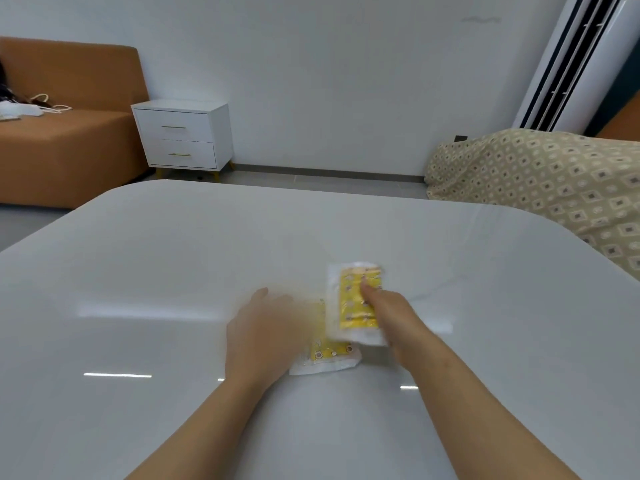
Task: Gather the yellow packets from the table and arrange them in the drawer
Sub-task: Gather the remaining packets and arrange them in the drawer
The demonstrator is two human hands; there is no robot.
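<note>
A yellow packet (356, 299) was pressed by the right hand (398, 323) — finger straight. The fingers of the left hand (263, 334) — blurred — could not be judged.

A: Light was bright and even, source out of frame. The glossy white rounded table (138, 271) threw back short glare streaks near its front; shadows were faint and soft.
B: Blur?
A: The left hand (263, 337) was motion-smeared, fingers unreadable. Background was sharp.
B: Edges?
A: Wide-angle bend. The tall white air conditioner (571, 60) leaned inward at right.
</note>
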